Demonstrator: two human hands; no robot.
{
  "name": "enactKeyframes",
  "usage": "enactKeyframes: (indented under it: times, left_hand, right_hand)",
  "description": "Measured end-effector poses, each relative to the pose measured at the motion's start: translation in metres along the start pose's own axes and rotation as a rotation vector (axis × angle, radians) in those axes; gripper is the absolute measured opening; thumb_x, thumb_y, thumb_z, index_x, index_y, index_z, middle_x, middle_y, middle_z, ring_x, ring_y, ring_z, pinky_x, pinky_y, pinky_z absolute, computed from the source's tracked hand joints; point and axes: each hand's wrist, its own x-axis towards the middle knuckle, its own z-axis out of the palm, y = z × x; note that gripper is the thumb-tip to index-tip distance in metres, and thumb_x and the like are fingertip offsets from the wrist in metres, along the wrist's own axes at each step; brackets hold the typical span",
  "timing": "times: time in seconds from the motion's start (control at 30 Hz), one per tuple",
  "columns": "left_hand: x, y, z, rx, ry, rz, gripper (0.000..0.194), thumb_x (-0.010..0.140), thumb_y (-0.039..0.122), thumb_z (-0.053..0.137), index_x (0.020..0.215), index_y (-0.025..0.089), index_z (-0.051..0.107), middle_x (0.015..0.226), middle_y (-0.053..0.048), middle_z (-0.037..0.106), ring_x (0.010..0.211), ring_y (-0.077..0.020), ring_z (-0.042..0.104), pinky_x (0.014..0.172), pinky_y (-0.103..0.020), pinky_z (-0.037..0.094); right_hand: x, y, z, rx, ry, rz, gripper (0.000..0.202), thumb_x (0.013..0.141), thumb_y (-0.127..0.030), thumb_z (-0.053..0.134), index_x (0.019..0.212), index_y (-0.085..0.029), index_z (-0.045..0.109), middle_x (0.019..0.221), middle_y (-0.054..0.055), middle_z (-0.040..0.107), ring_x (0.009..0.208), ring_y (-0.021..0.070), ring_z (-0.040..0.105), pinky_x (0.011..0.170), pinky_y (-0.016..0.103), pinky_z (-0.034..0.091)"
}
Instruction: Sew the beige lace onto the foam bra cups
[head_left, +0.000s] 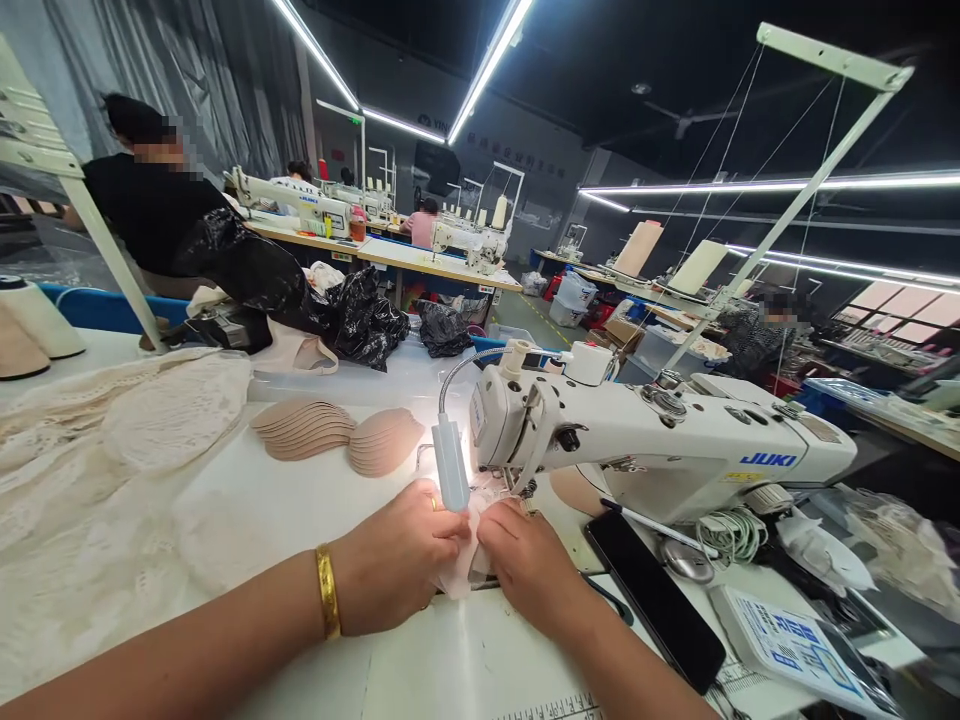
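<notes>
Lace fabric (172,410): spread over the left of the bench (420,670).
Tan pieces (304,430): two fanned stacks, side by side.
Left hand (390,555): fingers curled, holding pale cloth (459,578).
Lamp (450,465): lit, hanging above the cloth.
Cloth: between both hands, its far end seemingly under the sewing machine (637,430).
Right hand (529,560): fingers bunched, holding the cloth's other side.
Phone (656,605): lying dark, right of that hand.

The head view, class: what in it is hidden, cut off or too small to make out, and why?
All in the head view:
- Needle tip over the pale fabric: lost among lamp glare, machine parts and the right hand.
- Left hand: some fingertips are hidden by its own curled fingers.
- Ruler: cut off by the bottom edge.
- Wall lettering: too small and dim.
</notes>
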Motion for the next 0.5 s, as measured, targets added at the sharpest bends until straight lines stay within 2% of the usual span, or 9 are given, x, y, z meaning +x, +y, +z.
enactKeyframes:
  times: [0.07,0.13,0.23,0.37,0.5]
  left_hand:
    - [0.0,-0.005,0.001,-0.009,0.023,0.043,0.021,0.068,0.004,0.067,0.074,0.02,0.054,0.094,0.0,0.07,0.073,-0.0202,0.056,0.075,-0.038,0.044]
    - [-0.003,-0.01,0.005,0.03,0.056,0.042,0.025,0.066,0.003,0.067,0.079,0.02,0.055,0.091,0.001,0.07,0.075,-0.0214,0.058,0.076,-0.039,0.042]
    - [-0.007,-0.017,0.014,0.106,0.125,0.039,0.035,0.061,-0.001,0.064,0.088,0.021,0.057,0.089,0.002,0.068,0.079,-0.0222,0.06,0.085,-0.043,0.039]
    - [-0.007,-0.023,0.022,0.102,0.227,0.084,0.037,0.065,-0.005,0.059,0.091,0.021,0.058,0.086,0.004,0.068,0.078,-0.0203,0.06,0.089,-0.044,0.035]
    - [-0.002,-0.024,0.018,0.052,0.264,0.125,0.032,0.076,-0.008,0.055,0.088,0.021,0.059,0.083,0.005,0.07,0.077,-0.0197,0.062,0.091,-0.044,0.033]
  right_hand:
    - [0.0,0.004,0.001,0.016,-0.005,0.011,0.034,0.077,0.009,0.044,0.084,-0.022,0.056,0.083,0.002,0.069,0.072,0.0201,0.06,0.068,0.032,0.04]
    - [0.0,0.005,-0.001,0.043,0.005,0.027,0.037,0.081,0.009,0.045,0.094,-0.021,0.061,0.098,0.004,0.076,0.086,0.0223,0.067,0.076,0.035,0.043]
    - [0.001,0.005,-0.006,0.084,0.009,0.03,0.044,0.086,0.009,0.046,0.111,-0.022,0.065,0.116,0.004,0.079,0.106,0.0255,0.069,0.084,0.038,0.045]
    - [0.001,0.004,-0.007,0.13,-0.03,0.031,0.046,0.087,0.006,0.05,0.117,-0.024,0.067,0.121,0.003,0.079,0.111,0.0259,0.069,0.078,0.036,0.047]
    - [0.0,0.007,-0.004,0.119,-0.073,0.082,0.049,0.084,0.006,0.052,0.12,-0.022,0.067,0.13,0.002,0.077,0.11,0.028,0.069,0.085,0.043,0.051]
